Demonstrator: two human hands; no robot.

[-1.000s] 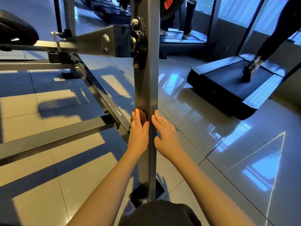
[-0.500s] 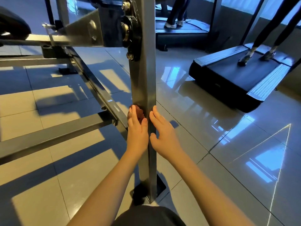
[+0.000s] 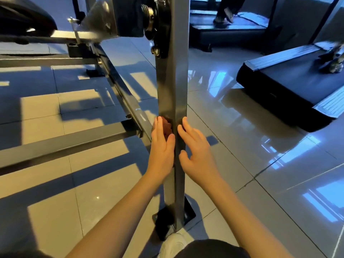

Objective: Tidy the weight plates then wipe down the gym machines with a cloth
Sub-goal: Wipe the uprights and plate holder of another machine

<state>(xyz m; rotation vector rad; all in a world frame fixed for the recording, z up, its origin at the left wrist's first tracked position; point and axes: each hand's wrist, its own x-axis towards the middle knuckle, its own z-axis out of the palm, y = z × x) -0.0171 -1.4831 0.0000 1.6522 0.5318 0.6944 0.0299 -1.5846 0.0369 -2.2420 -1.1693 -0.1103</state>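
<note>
Glossy gym tiles surround you; your left hand, fingers straight, presses the cloth against the upright post; your right hand rests flat opposite; wiping seems underway, with the lower post probably left.

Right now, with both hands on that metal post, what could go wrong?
The cloth is only pressed flat against the post by the left hand, not gripped, so it might slip out and fall. If the wiping goes upward, fingers could catch on the bolts of the pivot above. The right hand lies bare along the post's corner edge, which might scrape it.
</note>
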